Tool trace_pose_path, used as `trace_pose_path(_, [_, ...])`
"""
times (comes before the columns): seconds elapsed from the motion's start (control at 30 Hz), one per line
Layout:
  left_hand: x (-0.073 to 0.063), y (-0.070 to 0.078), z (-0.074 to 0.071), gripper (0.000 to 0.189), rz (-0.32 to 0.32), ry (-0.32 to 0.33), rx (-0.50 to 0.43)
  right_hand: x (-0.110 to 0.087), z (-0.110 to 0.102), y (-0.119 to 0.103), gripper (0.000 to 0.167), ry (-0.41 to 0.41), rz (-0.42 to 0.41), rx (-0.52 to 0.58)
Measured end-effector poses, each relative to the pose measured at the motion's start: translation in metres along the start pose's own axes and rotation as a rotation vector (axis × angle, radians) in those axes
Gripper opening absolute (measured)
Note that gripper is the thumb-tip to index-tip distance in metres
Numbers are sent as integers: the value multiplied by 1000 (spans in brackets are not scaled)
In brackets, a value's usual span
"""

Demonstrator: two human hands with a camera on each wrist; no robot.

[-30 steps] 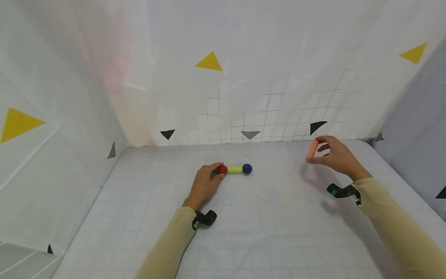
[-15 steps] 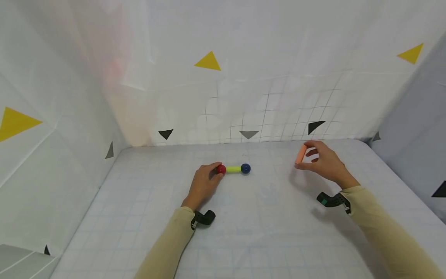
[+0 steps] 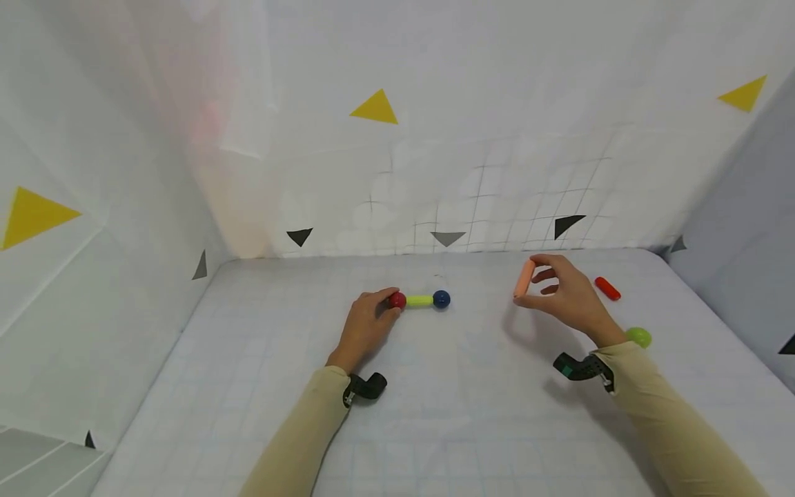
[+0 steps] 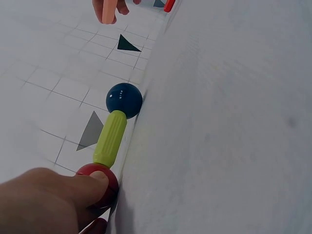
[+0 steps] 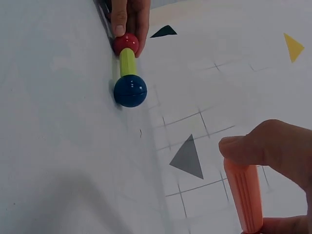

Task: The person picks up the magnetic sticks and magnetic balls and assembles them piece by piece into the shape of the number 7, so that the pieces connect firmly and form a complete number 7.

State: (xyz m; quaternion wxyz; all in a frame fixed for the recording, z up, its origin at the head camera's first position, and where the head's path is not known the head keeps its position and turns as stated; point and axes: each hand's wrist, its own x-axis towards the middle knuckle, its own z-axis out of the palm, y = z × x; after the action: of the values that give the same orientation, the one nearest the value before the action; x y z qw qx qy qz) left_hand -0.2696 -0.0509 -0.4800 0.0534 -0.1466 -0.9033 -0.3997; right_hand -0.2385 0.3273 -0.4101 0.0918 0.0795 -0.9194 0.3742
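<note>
My left hand pinches a red ball between thumb and fingers at the middle of the table. A yellow-green ridged rod joins that ball to a dark blue ball, and the joined piece lies along the table. Off to the right, my right hand holds an orange ridged rod by its two ends, thumb at one and fingertips at the other. In the right wrist view the orange rod stands apart from the blue ball.
A red rod lies on the table beyond my right hand. By the right wrist is a light green ball, partly hidden by the sleeve. White sheeting with yellow and dark triangles walls in the back and sides.
My right hand has moved left with the orange rod, nearer the blue ball. A red rod and a green ball have come into sight behind it. The left hand stays put.
</note>
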Motion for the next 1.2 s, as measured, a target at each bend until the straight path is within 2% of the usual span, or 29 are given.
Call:
trace_pose_path(0.3, [3, 1, 0, 44, 74, 16, 13, -2, 4, -4, 87, 1, -51, 28])
trace_pose_path(0.87, [1, -1, 1, 45, 17, -10, -2, -5, 35, -20, 80, -66, -159, 66])
trace_pose_path(1.2, [0, -1, 3, 45, 49, -12, -11, -8, 55, -27, 83, -89, -186, 73])
